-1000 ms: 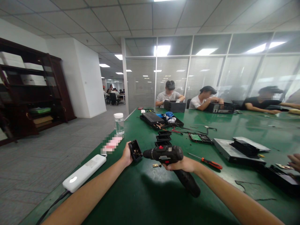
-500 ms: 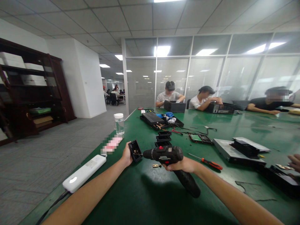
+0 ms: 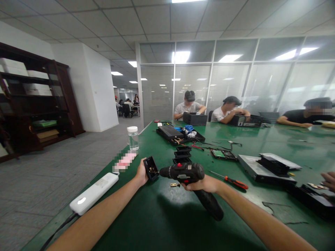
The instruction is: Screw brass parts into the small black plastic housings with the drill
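My left hand is closed around a small open black plastic box, tilted so its inside faces right. My right hand grips a black cordless screwdriver with red trim. Its tip points left into the box, and its handle runs down and to the right. A small brass part lies on the green table just below the tool. Behind the tool, several similar black boxes lie in a row.
A white power strip and a blurred pink item lie at the left edge, a clear bottle beyond. A red-handled screwdriver, a circuit board and opened black devices lie right. Three people sit at the far end. Another person's fingers show at the right edge.
None between my hands and the tool. The person at the far right has shifted slightly to the right.
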Tool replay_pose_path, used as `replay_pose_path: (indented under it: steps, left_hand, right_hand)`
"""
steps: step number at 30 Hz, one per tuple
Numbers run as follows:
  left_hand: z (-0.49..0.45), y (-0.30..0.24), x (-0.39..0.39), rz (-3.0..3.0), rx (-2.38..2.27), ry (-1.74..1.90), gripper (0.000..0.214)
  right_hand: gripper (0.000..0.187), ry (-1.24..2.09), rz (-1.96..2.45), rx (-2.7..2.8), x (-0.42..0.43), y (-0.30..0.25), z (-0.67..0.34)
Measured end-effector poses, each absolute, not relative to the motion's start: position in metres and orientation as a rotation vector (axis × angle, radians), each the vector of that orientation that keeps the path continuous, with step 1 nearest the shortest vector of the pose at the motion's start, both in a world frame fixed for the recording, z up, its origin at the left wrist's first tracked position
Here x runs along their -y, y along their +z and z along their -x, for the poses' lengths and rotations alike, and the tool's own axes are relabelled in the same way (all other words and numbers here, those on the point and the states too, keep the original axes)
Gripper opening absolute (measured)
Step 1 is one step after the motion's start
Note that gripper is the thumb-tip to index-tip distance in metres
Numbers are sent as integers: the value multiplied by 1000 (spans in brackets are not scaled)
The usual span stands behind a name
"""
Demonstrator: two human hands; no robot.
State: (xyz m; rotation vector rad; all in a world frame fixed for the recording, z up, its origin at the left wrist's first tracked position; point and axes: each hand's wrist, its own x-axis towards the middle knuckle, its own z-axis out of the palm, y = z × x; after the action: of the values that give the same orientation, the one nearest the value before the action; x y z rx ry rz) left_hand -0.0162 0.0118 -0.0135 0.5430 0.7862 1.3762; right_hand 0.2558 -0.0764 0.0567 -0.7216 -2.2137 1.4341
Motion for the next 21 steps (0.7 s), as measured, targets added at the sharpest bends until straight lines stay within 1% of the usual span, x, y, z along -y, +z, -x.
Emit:
replay_pose_path:
  steps: [21]
  left_hand:
    - [16,-12,-10,-536,-786,1382,27]
  right_hand:
    - [24,1467,739,2185,77,57,-255]
